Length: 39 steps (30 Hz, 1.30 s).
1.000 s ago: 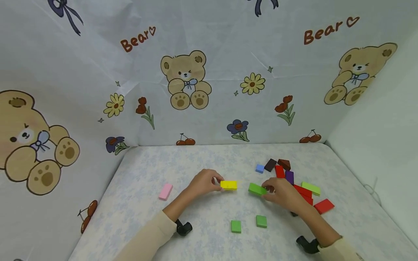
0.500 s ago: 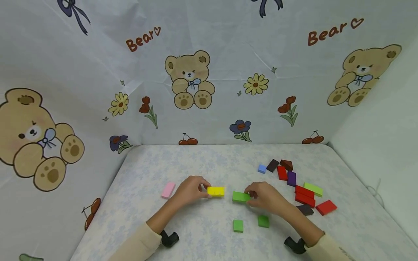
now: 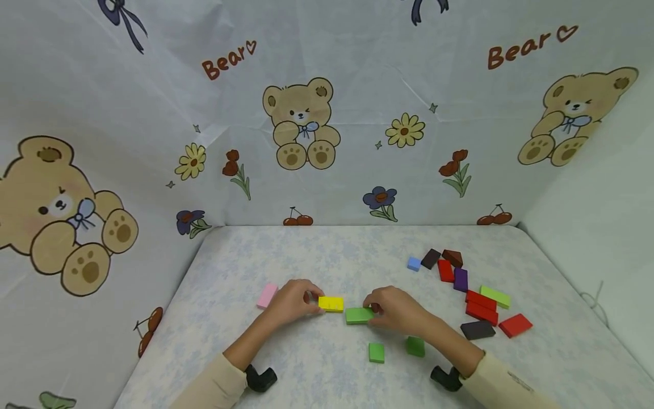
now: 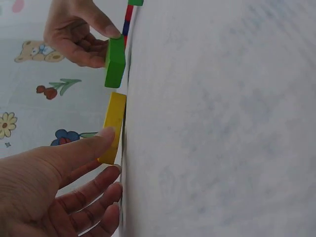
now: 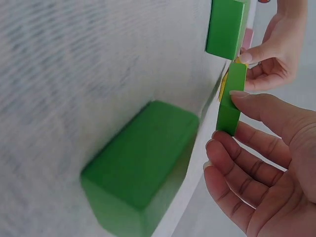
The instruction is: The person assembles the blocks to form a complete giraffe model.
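Note:
Thumb and fingers of my left hand [image 3: 295,301] pinch the left end of a yellow rectangular block [image 3: 332,304]. My right hand [image 3: 395,309] pinches the right end of a green rectangular block [image 3: 357,316]. The two held blocks are almost end to end, the green slightly nearer me. A narrow gap parts the green block [image 4: 115,61] from the yellow block [image 4: 116,108] in the left wrist view. In front of the hands, two smaller green blocks [image 3: 376,353] [image 3: 415,346] rest apart on the table. The right wrist view shows one green block [image 5: 140,153] close up.
A pink block [image 3: 267,296] lies behind the left hand. On the right are scattered a blue block [image 3: 414,263], a brown triangular block [image 3: 452,258], a purple block [image 3: 460,279], a lime block [image 3: 495,296], a dark block [image 3: 477,330] and several red blocks [image 3: 515,325].
Both hands have moved left and nearer me with their blocks. The green block has come closer to the yellow one, narrowing the gap, and its tilt has levelled. The head view has shifted slightly.

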Each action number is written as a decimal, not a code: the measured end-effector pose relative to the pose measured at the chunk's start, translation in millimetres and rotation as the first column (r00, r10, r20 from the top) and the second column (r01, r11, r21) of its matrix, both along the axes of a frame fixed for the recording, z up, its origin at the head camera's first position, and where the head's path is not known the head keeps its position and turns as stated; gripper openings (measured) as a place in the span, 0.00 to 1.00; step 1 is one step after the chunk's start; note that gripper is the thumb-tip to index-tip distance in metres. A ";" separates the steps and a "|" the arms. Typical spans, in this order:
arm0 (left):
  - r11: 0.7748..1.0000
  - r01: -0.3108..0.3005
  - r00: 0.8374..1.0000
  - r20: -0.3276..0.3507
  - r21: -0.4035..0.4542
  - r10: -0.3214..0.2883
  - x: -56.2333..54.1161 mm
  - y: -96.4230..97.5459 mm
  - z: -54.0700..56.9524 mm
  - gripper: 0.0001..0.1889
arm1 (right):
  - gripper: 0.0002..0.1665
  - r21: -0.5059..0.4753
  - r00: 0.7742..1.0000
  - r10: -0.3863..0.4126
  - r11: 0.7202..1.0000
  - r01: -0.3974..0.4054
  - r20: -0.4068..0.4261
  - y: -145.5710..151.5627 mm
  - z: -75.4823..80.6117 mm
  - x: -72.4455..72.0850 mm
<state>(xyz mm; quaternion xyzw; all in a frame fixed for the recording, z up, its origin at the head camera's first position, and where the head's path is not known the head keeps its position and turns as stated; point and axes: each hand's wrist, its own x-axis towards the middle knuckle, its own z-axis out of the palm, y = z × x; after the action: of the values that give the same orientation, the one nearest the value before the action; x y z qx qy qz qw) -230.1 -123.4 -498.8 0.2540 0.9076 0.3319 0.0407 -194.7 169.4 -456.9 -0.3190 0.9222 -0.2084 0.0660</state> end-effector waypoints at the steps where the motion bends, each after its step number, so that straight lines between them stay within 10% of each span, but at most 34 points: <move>1: 1.000 -0.001 1.000 0.001 0.004 0.001 0.2 -0.6 -1.5 0.17 | 0.13 -0.001 1.000 0.009 1.000 -0.009 -0.001 -1.5 -0.7 -0.4; 20: 0.959 -0.069 0.998 0.024 0.274 0.065 -1.0 -14.8 -31.7 0.09 | 0.15 -0.086 0.997 0.048 0.995 -0.043 0.059 -22.9 -13.2 -6.4; 39: 0.929 -0.116 0.973 0.227 0.352 0.036 -3.9 -11.6 -33.4 0.10 | 0.16 -0.173 0.993 0.049 0.984 -0.030 0.107 -38.9 -17.6 -11.3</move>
<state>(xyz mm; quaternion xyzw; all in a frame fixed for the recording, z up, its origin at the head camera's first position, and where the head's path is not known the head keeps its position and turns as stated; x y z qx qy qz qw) -234.0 -135.0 -532.2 0.1840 0.8299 0.5208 0.0786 -206.1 130.5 -474.6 -0.3295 0.8893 -0.3030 0.0938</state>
